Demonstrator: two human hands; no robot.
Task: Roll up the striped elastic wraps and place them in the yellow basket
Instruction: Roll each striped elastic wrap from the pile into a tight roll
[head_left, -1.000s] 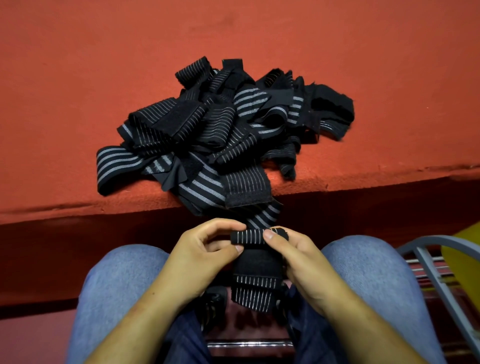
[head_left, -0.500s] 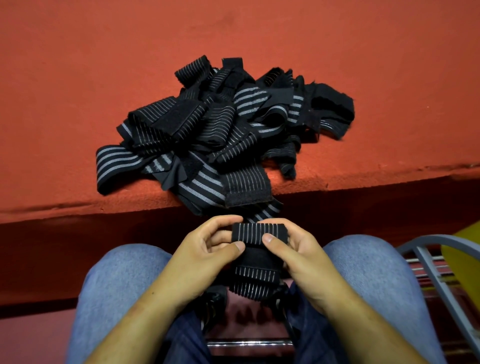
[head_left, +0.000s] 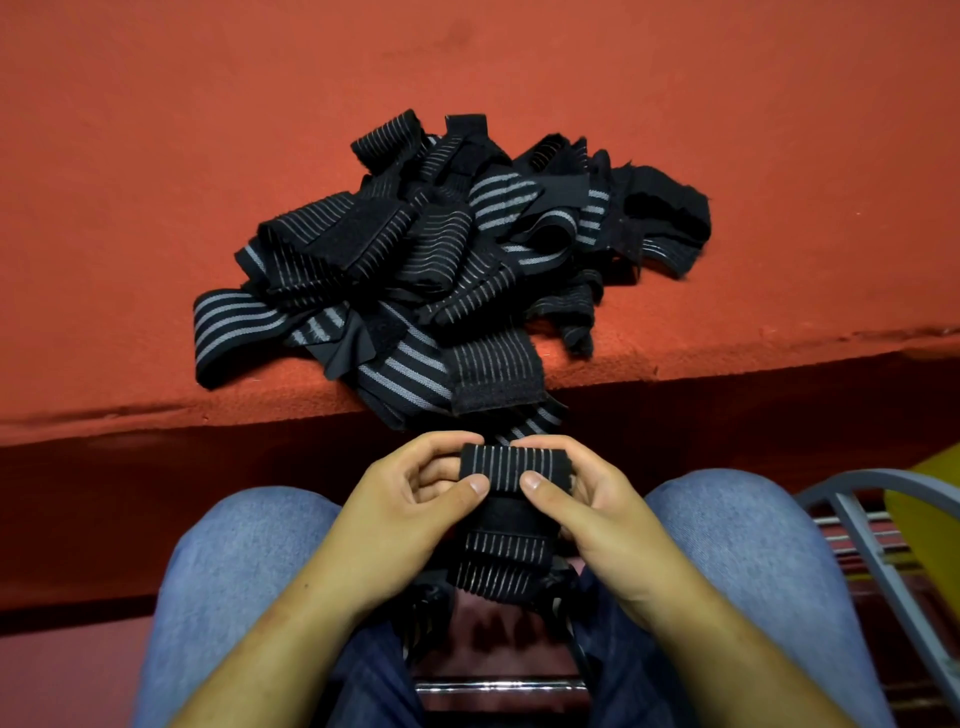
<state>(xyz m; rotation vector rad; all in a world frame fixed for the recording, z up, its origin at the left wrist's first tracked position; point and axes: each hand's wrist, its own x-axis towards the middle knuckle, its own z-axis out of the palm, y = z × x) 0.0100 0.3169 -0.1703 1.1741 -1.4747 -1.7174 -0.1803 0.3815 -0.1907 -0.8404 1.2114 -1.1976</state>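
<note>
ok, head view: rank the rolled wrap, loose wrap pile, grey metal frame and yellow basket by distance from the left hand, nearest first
1. rolled wrap: gripped by the left hand itself.
2. loose wrap pile: just ahead, on the red ledge.
3. grey metal frame: off to the right.
4. yellow basket: far right edge, behind that frame.
</note>
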